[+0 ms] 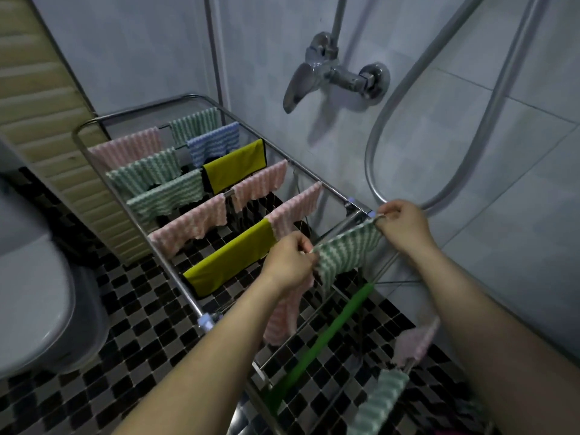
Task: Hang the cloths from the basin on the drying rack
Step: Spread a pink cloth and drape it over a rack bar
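Over the near end of the drying rack, they're stretching a green striped cloth out between both hands. The left hand is pinching its lower end and the right hand is pinching the upper end by the wall, fingers curled tight. It's lying lengthwise along the bars, so I'm guessing it's just needing lowering straight down.
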Demonstrator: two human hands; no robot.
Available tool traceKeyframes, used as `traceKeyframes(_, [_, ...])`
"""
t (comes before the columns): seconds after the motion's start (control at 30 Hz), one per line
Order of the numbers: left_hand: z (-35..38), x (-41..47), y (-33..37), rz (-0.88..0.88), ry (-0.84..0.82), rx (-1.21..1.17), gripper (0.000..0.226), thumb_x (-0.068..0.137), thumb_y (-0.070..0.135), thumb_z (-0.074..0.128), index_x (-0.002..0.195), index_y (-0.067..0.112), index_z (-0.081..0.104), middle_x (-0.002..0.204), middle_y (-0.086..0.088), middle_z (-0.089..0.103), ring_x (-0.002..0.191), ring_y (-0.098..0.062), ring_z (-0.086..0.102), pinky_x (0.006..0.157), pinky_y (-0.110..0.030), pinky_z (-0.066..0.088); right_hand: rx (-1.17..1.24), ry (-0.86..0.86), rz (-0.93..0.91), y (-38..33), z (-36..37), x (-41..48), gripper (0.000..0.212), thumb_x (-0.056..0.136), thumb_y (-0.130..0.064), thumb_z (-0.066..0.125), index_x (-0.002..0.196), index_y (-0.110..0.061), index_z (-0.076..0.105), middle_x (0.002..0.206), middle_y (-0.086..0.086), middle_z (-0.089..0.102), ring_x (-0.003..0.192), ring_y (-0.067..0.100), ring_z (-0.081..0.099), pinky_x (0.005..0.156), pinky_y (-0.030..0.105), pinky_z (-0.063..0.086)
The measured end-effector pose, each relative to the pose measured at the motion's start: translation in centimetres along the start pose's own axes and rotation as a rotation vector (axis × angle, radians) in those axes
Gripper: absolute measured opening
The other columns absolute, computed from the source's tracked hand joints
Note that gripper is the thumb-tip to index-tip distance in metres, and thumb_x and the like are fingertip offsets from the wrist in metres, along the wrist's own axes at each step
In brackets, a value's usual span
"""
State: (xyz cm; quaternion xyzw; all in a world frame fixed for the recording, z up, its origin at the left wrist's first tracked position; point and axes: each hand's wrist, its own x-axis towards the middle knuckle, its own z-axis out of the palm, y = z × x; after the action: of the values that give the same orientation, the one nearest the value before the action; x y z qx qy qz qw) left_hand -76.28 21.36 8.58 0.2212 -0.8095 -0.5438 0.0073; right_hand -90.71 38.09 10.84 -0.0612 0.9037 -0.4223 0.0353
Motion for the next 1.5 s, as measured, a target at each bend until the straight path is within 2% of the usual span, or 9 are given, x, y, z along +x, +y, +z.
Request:
traceKeyframes(0.17, [0.1,3.9,-1.0,-0.084,0.114,-0.083,0.018,0.088,0.018,0.065,0.076,0.02,0.053,0.077,0.0,0.06,0.067,-0.018,0.056,0.065,-0.037,0.05,-0.164,0.02,-0.074,-1.1,2.6,3.3,0.007,0.085,-0.017,0.066,0.089,-0.011,0.067,0.081,0.009,0.064,0.085,0.025,0.059,0.07,0.025,0.035])
traceKeyframes(0.37, [-1.1,6.9,-2.0,-0.191,0.279,0.108,0.02,0.091,0.033,0.06,0.102,0.021,0.048,0.082,0.003,0.06,0.067,-0.023,0.059,0.06,-0.037,0.048,0.043,-0.098,-0.035,-0.8,6.1,5.3,0.056,0.084,-0.01,0.063,0.137,-0.016,0.046,0.116,0.006,0.056,0.107,0.023,0.058,0.09,0.023,0.046])
traceKeyframes(0.43, [-0.8,6.8,-2.1,-0.158,0.233,0.326,0.021,0.091,0.039,0.06,0.104,0.024,0.057,0.088,0.002,0.067,0.075,-0.022,0.063,0.062,-0.033,0.05,-0.01,-0.03,0.015,0.5,6.6,4.6,0.036,0.088,-0.009,0.06,0.124,-0.009,0.056,0.11,0.007,0.062,0.1,0.024,0.06,0.073,0.014,0.043])
traceKeyframes(0.5, [0.3,6.5,-2.0,-0.106,0.128,0.442,0.018,0.088,0.039,0.065,0.101,0.026,0.068,0.093,0.005,0.07,0.078,-0.016,0.064,0.067,-0.03,0.052,-0.093,0.017,0.056,2.0,7.1,4.0,0.018,0.09,-0.013,0.059,0.102,-0.003,0.067,0.1,0.015,0.07,0.095,0.031,0.063,0.07,0.025,0.042])
traceKeyframes(0.67, [2.3,6.3,-2.7,-0.077,0.082,0.583,0.015,0.085,0.037,0.07,0.09,0.023,0.074,0.082,0.005,0.073,0.07,-0.015,0.067,0.069,-0.036,0.06,0.053,-0.033,0.244,4.2,8.4,4.7,0.029,0.088,-0.028,0.065,0.07,-0.006,0.071,0.076,0.012,0.071,0.072,0.029,0.065,0.066,0.029,0.049])
traceKeyframes(0.83, [3.0,6.5,-2.3,0.021,0.121,0.683,0.008,0.085,0.026,0.069,0.086,0.02,0.073,0.081,0.0,0.072,0.069,-0.02,0.067,0.065,-0.037,0.06,0.124,-0.008,0.329,5.5,9.3,6.2,0.024,0.078,-0.026,0.072,0.091,-0.006,0.07,0.079,0.009,0.073,0.071,0.025,0.07,0.066,0.028,0.055])
traceKeyframes(1.1, [4.0,6.6,-2.8,0.119,0.157,0.681,0.012,0.09,0.027,0.063,0.1,0.027,0.07,0.093,0.002,0.073,0.08,-0.021,0.068,0.068,-0.036,0.059,0.071,0.104,0.336,6.3,9.8,7.4,0.026,0.08,-0.033,0.068,0.073,-0.008,0.073,0.073,0.01,0.073,0.074,0.032,0.071,0.074,0.045,0.059])
traceKeyframes(1.33, [3.4,6.5,-2.9,0.099,0.162,0.686,0.016,0.091,0.028,0.062,0.104,0.026,0.071,0.093,0.003,0.074,0.077,-0.02,0.069,0.067,-0.036,0.059,-0.055,0.014,0.306,5.2,9.4,6.1,0.034,0.084,-0.042,0.063,0.087,-0.009,0.071,0.075,0.003,0.072,0.062,0.018,0.067,0.047,0.019,0.038])
traceKeyframes(1.5, [3.9,6.6,-2.7,0.107,0.16,0.668,0.017,0.091,0.03,0.062,0.107,0.03,0.07,0.095,0.004,0.074,0.079,-0.02,0.069,0.067,-0.036,0.059,-0.118,-0.002,0.31,5.4,9.4,7.0,0.036,0.085,-0.04,0.059,0.088,-0.008,0.074,0.083,0.007,0.073,0.072,0.024,0.069,0.052,0.022,0.042])
